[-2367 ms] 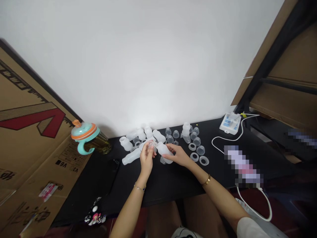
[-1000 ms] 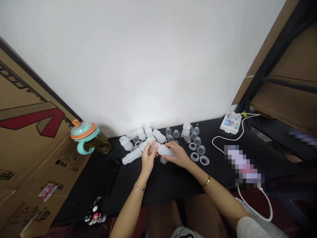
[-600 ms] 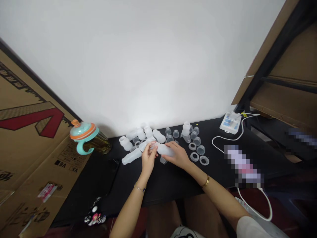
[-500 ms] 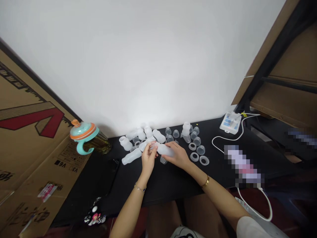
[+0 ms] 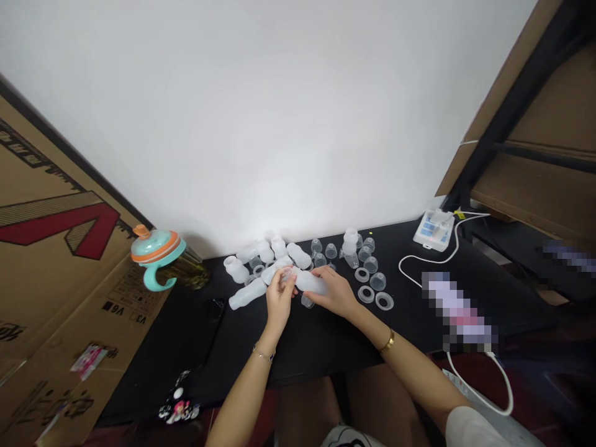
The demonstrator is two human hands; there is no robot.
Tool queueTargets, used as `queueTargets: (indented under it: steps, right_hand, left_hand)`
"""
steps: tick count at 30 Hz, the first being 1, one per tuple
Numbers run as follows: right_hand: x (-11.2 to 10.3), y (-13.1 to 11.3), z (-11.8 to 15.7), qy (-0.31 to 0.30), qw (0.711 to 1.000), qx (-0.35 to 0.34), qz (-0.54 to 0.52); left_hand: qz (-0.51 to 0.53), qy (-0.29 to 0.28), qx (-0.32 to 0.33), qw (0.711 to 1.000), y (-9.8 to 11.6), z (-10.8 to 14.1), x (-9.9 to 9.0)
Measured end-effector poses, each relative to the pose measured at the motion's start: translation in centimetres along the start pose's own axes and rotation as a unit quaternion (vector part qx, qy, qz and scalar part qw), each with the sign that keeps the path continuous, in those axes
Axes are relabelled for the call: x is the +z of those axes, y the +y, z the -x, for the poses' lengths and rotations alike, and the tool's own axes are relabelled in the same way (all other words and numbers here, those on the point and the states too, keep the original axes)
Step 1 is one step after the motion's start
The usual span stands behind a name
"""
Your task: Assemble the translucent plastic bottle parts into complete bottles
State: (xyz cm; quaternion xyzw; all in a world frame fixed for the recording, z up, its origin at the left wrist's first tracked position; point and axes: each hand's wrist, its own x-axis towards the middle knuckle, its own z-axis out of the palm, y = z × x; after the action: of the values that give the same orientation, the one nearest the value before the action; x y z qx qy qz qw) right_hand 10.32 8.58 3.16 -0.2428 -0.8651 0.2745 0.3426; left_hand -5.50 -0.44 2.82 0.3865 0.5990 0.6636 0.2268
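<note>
My right hand (image 5: 334,290) is wrapped round a frosted white plastic bottle (image 5: 309,282), held on its side with the neck to the left. At that neck, my left hand (image 5: 280,295) pinches a small clear part (image 5: 288,271), perhaps a ring or cap; the fingers partly hide it. Just left of my hands lies another white bottle (image 5: 246,293), and several more white bottles (image 5: 279,248) stand or lie behind. A clear plastic piece (image 5: 308,301) rests below the held bottle. To the right are several clear domed caps (image 5: 377,281) and clear rings (image 5: 384,302).
A teal and orange lidded drinking bottle (image 5: 170,257) stands at the left beside a cardboard box (image 5: 69,248). A dark flat device (image 5: 212,316) lies near it. On the right, a white power strip (image 5: 434,230) has a cable running to a blurred-out object (image 5: 459,310).
Almost nothing differs. Both hands keep the same hold on the bottle and the clear part, with only a slight shift of the fingers.
</note>
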Motion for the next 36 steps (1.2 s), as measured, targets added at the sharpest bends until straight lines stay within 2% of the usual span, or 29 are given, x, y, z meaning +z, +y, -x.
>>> queueTargets:
  steps: [14, 36]
  right_hand:
    - [0.11, 0.20, 0.01, -0.005, 1.000, 0.006, -0.009]
    - [-0.04, -0.08, -0.04, -0.007, 1.000, -0.001, -0.017]
  left_hand:
    - [0.020, -0.018, -0.010, 1.000, 0.21, -0.10, -0.07]
    - [0.021, -0.011, 0.000, 1.000, -0.30, -0.18, -0.14]
